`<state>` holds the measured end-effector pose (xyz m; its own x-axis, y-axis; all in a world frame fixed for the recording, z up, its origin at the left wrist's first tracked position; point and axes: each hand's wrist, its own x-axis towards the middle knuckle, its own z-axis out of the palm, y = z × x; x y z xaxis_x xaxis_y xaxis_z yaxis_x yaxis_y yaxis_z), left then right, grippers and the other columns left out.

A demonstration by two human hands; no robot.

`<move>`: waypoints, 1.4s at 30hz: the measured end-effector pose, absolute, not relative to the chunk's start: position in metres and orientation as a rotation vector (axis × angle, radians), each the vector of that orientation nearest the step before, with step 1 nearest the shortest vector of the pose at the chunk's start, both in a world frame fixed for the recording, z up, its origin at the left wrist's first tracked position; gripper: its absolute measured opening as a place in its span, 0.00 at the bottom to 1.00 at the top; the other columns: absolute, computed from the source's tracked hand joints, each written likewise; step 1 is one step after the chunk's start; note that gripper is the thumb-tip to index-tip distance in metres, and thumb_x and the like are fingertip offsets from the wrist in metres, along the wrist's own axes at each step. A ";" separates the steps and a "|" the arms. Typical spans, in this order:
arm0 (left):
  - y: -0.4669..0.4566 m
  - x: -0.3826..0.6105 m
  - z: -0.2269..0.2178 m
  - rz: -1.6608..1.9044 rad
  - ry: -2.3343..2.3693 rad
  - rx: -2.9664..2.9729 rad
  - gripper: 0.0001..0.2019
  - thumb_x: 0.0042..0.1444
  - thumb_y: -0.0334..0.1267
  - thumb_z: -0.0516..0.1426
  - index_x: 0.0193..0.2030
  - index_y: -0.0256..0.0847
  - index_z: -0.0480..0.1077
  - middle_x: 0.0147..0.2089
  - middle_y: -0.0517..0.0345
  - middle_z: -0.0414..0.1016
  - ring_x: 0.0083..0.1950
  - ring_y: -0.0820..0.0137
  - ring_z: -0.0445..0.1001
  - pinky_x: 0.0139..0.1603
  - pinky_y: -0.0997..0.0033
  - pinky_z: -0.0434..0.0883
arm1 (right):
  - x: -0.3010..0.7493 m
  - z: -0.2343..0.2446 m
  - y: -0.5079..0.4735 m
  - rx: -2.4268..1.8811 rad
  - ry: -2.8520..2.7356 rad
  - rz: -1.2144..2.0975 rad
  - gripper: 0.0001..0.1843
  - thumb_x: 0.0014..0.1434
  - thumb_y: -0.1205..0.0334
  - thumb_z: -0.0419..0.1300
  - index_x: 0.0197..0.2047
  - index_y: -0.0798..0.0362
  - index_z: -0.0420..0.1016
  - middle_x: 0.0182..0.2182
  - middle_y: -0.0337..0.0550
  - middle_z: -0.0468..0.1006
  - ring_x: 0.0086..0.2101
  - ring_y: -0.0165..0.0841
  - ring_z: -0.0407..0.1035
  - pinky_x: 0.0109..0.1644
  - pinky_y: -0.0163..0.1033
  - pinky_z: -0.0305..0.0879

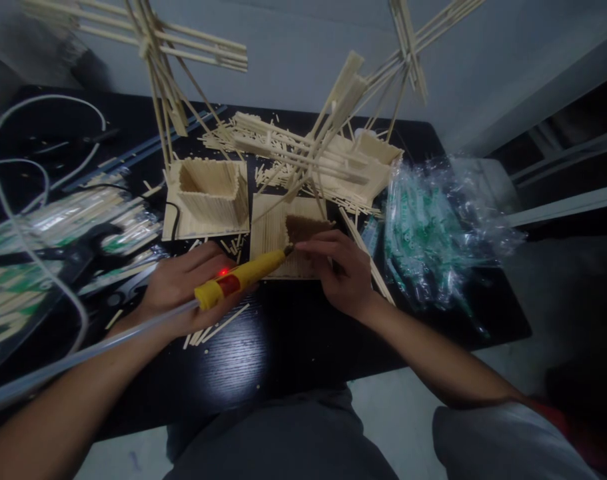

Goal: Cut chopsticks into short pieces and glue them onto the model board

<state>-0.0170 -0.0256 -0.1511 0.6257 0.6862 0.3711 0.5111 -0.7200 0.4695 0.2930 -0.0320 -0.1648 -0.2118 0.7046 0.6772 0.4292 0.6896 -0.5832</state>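
Observation:
My left hand (183, 283) grips a yellow pen-shaped glue gun (243, 275) with a red lit part, a clear glue stick trailing back along my arm. Its tip points at a small wooden-stick box (303, 228) on a stick base (270, 230). My right hand (340, 267) rests on that base beside the box, fingers bent and pinched near the gun's tip; what they hold, if anything, is too small to see.
A second open stick box (210, 190) stands to the left on the black table (243, 367). Tall stick frames (333, 107) rise behind. Bagged sticks (58, 227) and a white cable (13, 220) lie left, crumpled plastic wrappers (433, 227) right.

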 end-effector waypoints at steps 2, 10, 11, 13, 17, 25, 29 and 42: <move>-0.024 -0.016 -0.151 0.880 0.925 2.624 0.02 0.76 0.38 0.61 0.48 0.48 0.72 0.39 0.60 0.78 0.37 0.69 0.76 0.31 0.67 0.70 | 0.293 -0.165 -0.032 -0.891 -1.843 0.330 0.19 0.75 0.75 0.61 0.57 0.44 0.87 0.47 0.43 0.88 0.46 0.36 0.86 0.51 0.42 0.86; -0.022 -0.014 -0.154 0.846 0.934 2.693 0.07 0.76 0.39 0.62 0.42 0.46 0.71 0.36 0.60 0.76 0.32 0.70 0.73 0.27 0.67 0.65 | 0.293 -0.165 -0.033 -0.921 -1.842 0.326 0.20 0.75 0.77 0.61 0.57 0.44 0.87 0.47 0.42 0.88 0.45 0.34 0.86 0.49 0.41 0.86; -0.022 -0.014 -0.153 0.847 0.933 2.703 0.09 0.76 0.39 0.61 0.41 0.46 0.71 0.35 0.60 0.75 0.32 0.70 0.73 0.27 0.67 0.65 | 0.293 -0.164 -0.033 -0.920 -1.839 0.326 0.20 0.75 0.77 0.61 0.57 0.44 0.87 0.46 0.42 0.88 0.45 0.34 0.86 0.48 0.41 0.86; -0.021 -0.012 -0.152 0.847 0.933 2.721 0.10 0.77 0.41 0.61 0.40 0.46 0.71 0.34 0.60 0.75 0.31 0.70 0.73 0.26 0.67 0.64 | 0.293 -0.165 -0.033 -0.922 -1.840 0.326 0.20 0.75 0.76 0.61 0.57 0.44 0.87 0.46 0.42 0.88 0.44 0.34 0.86 0.48 0.41 0.86; -0.020 -0.011 -0.151 0.841 0.901 2.731 0.11 0.79 0.41 0.59 0.41 0.46 0.73 0.33 0.61 0.74 0.32 0.69 0.74 0.26 0.67 0.64 | 0.294 -0.165 -0.033 -0.929 -1.838 0.338 0.20 0.75 0.76 0.60 0.57 0.44 0.87 0.46 0.43 0.88 0.45 0.35 0.86 0.48 0.41 0.86; -0.019 -0.013 -0.155 0.806 0.909 2.677 0.10 0.78 0.41 0.59 0.41 0.45 0.71 0.35 0.60 0.73 0.34 0.69 0.73 0.27 0.67 0.63 | 0.294 -0.166 -0.032 -0.916 -1.833 0.327 0.20 0.75 0.76 0.61 0.57 0.44 0.87 0.46 0.43 0.87 0.43 0.35 0.86 0.46 0.40 0.86; -0.019 -0.012 -0.158 0.775 0.911 2.685 0.13 0.79 0.43 0.58 0.39 0.45 0.71 0.34 0.60 0.73 0.34 0.69 0.73 0.28 0.67 0.63 | 0.294 -0.165 -0.032 -0.921 -1.829 0.326 0.20 0.75 0.75 0.60 0.57 0.44 0.87 0.45 0.43 0.87 0.42 0.35 0.86 0.45 0.40 0.86; -0.019 -0.011 -0.164 0.733 0.991 2.591 0.15 0.79 0.45 0.59 0.39 0.43 0.74 0.36 0.59 0.73 0.33 0.71 0.73 0.30 0.68 0.65 | 0.293 -0.163 -0.034 -0.930 -1.826 0.373 0.17 0.78 0.72 0.60 0.57 0.45 0.87 0.45 0.44 0.88 0.42 0.35 0.86 0.46 0.41 0.87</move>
<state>-0.0108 -0.0188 -0.1643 0.6375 0.6810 0.3603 0.5438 -0.7290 0.4157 0.2928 -0.0339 -0.1628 -0.1929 0.7395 0.6449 0.4271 0.6550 -0.6234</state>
